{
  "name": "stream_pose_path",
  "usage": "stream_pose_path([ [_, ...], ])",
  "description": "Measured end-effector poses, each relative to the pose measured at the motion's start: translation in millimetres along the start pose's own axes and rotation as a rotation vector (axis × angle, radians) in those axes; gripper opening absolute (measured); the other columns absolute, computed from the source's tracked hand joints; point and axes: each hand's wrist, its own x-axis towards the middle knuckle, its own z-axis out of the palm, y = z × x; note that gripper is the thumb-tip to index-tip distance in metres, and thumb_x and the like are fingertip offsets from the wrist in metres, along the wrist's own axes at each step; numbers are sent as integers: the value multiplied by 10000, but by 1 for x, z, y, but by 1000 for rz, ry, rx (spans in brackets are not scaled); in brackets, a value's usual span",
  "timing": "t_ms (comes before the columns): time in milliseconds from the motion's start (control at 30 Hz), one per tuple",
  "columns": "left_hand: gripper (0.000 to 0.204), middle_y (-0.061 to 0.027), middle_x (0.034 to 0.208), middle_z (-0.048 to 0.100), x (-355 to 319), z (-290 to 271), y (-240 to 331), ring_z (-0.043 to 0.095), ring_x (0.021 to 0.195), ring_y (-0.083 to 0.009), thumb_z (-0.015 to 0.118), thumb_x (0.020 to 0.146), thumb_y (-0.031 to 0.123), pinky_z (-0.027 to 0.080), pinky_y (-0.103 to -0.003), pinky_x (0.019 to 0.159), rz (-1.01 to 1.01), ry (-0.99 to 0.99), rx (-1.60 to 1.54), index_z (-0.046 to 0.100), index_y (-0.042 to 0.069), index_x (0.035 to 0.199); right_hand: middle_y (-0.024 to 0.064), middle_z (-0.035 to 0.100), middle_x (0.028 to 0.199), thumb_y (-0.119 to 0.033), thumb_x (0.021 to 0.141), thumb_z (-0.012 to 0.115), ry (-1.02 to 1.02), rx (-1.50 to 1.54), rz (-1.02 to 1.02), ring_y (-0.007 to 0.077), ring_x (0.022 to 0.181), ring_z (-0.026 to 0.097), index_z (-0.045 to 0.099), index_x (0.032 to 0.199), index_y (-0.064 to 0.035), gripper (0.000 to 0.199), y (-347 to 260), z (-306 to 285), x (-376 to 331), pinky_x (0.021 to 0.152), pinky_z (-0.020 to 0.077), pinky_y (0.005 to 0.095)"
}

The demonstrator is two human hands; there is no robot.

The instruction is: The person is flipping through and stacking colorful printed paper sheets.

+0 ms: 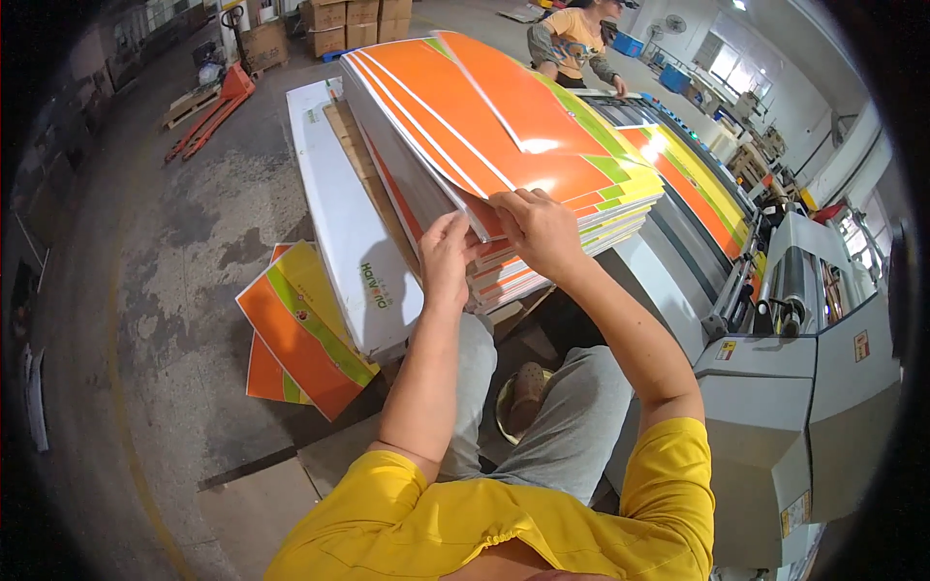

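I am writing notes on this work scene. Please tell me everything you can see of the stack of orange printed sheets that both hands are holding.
The stack of printed sheets is thick and glossy, apparently card or coated paper. The sheets are mostly orange with white stripes and green and yellow bands along one edge. It lies tilted, with its near end fanned and bent upward. The left hand and the right hand pinch its near edge. It rests beside a grey machine.
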Motion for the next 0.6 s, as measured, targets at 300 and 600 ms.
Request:
stream_pose_path([
  [300, 254, -49, 874, 587, 2, -2, -3, 581, 733, -110, 535, 889, 169, 535, -252, 616, 1, 39, 55, 572, -27, 1047, 65, 619, 797, -167, 806, 544, -108, -142, 51, 271, 768, 579, 649, 867, -97, 139, 3, 4, -1, 641, 478, 378],
  [600, 247, -63, 871, 623, 2, -4, -1, 614, 758, -130, 500, 914, 167, 541, -258, 645, 13, -2, 73, 585, -20, 1051, 91, 595, 759, -312, 735, 626, -208, -31, 137, 272, 773, 579, 663, 815, -59, 268, -14, -5, 12, 672, 470, 383],
])
